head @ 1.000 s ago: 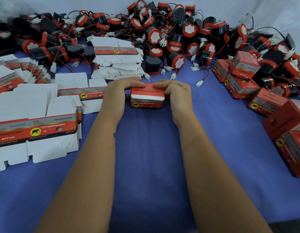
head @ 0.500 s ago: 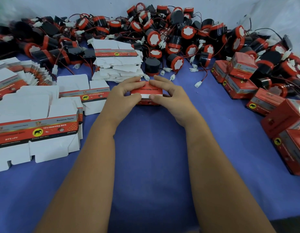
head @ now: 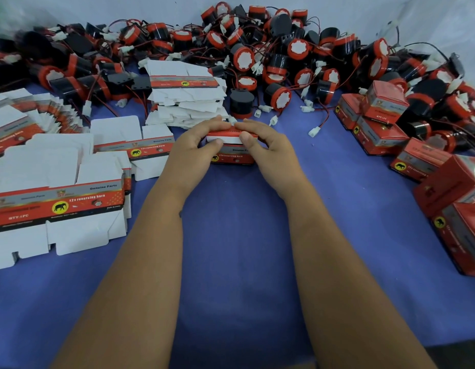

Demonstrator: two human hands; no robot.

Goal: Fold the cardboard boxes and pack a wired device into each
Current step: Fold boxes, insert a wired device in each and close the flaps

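A person leans over a blue cloth (head: 244,235) with both bare arms stretched forward. Between the hands sits a small red box (head: 232,155), standing on the cloth near the middle, its printed side facing the person. The left hand (head: 193,145) curls round the box's left end, thumb pressed on the white flap at the top front edge, fingers reaching over the lid. The right hand (head: 265,143) mirrors it on the right end, thumb on the same white flap, fingers curved over the top; the fingertips of both hands nearly meet above the box.

Just behind the box lies a stack of flat box blanks (head: 185,99), white with a red printed band. More flat blanks (head: 57,206) spread out over the cloth to the left. A big heap of black and red horns (head: 271,54) with thin wires and white plugs runs along the back. On the right, finished red boxes (head: 380,123) are piled up, some stacked on each other, well apart from the hands
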